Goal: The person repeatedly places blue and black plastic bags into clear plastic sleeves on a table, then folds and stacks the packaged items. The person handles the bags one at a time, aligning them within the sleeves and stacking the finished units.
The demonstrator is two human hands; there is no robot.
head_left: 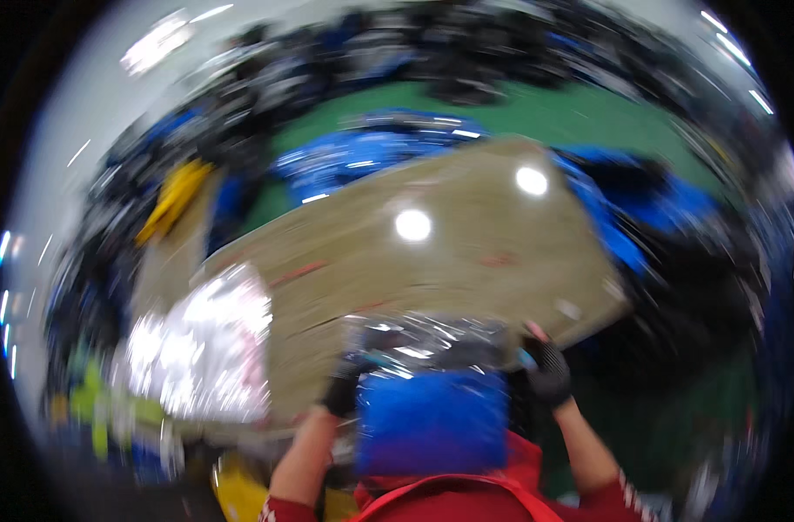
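A folded blue item in a clear plastic bag [433, 422] is upright close in front of my body, at the near edge of the table. The bag's upper part is see-through and glossy, with dark shapes showing through. My left hand [348, 379], in a dark glove, grips the bag's left side; its fingers partly overlap the plastic. Just off the bag's right side is my right hand [547, 372], also dark-gloved, with a bare fingertip pointing up and fingers apart. Motion blur softens both hands.
A worn tan table [449, 235] spreads ahead of me. Shiny clear plastic packages [207, 348] are heaped at its left. Blue bundles [371, 152] lie beyond its far edge, with more blue and black bags [675, 204] on the right. A yellow item [176, 198] sits far left. The floor [579, 109] is green.
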